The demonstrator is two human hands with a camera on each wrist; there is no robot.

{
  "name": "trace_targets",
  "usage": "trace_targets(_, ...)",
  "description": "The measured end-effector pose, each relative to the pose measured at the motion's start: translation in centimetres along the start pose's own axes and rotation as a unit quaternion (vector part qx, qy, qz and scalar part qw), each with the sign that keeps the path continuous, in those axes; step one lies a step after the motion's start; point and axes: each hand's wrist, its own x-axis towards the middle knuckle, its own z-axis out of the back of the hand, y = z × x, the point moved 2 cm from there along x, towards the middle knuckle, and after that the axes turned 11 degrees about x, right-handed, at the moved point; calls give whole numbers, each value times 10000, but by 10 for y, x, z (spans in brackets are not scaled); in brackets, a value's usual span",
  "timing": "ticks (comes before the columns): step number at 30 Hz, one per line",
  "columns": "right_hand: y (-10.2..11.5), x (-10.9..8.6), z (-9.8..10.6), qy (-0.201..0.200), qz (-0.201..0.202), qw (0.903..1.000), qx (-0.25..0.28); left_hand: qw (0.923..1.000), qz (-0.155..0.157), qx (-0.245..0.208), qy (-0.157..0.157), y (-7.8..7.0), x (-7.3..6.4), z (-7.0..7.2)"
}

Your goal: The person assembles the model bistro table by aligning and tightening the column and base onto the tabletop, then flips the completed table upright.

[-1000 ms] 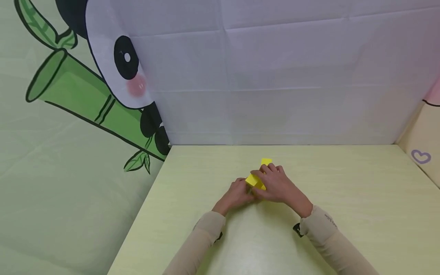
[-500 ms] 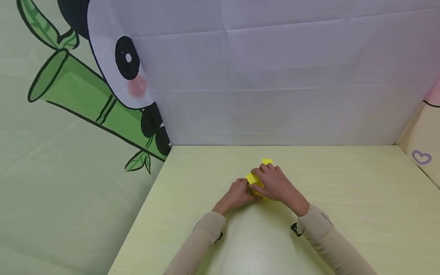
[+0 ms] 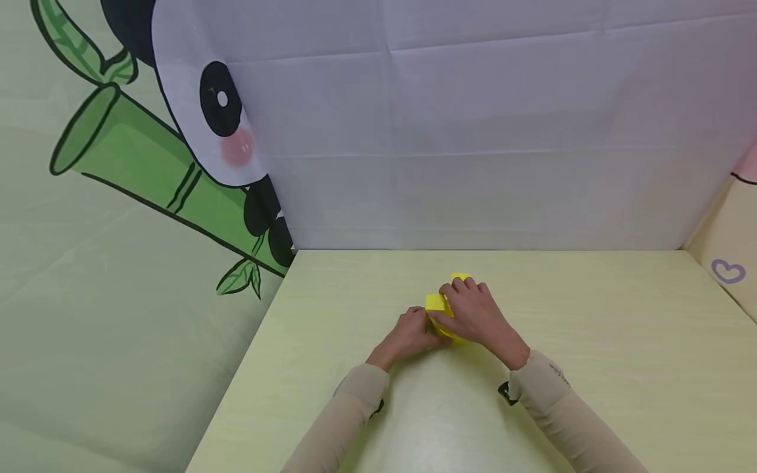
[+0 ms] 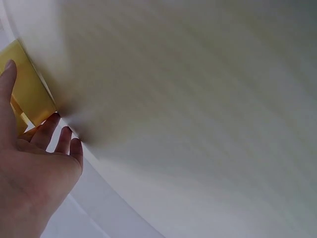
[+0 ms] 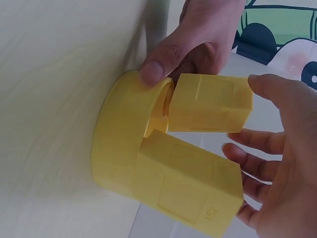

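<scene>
A round yellow plastic piece (image 5: 121, 134), hollow and ring-like, stands on the table. My left hand (image 3: 409, 335) grips its side, with the thumb on its rim in the right wrist view and the fingers around its lower edge (image 4: 32, 87) in the left wrist view. My right hand (image 3: 478, 316) pinches a yellow square block (image 5: 210, 103) between thumb and fingers at its outer end. That block's other end is right at the ring's opening. A second yellow square block (image 5: 190, 183), marked with small digits, juts from the ring's other side, beside the right hand's lower fingers.
The pale wooden table (image 3: 591, 368) ends at a whitish cloth wall (image 3: 503, 157). On the left hangs a cloth printed with a panda and green bamboo (image 3: 136, 144). A beige panel with a heart outline (image 3: 729, 270) borders the right side.
The pinched block has turned from slanted to nearly square-on in the head view. My right hand has shifted slightly with it, while the left hand keeps its grip in place.
</scene>
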Motion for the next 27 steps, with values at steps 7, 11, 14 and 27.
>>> trace_targets(7, 0, 1, -5, -31, -327, 9995, 44, 10000, -47, 50, -45, 4, -2, 0)
trace_targets(11, 2, 1, -7, -76, -373, 9991, 183, 10000, -59, 46, -6, 5, -3, 0)
trace_targets(14, 4, 1, -8, -92, -285, 9991, 286, 9998, -210, -33, 7, 5, -5, 2)
trace_targets(27, 11, 3, -10, 23, -486, 9984, 298, 9992, -392, 85, -23, 7, -12, 6)
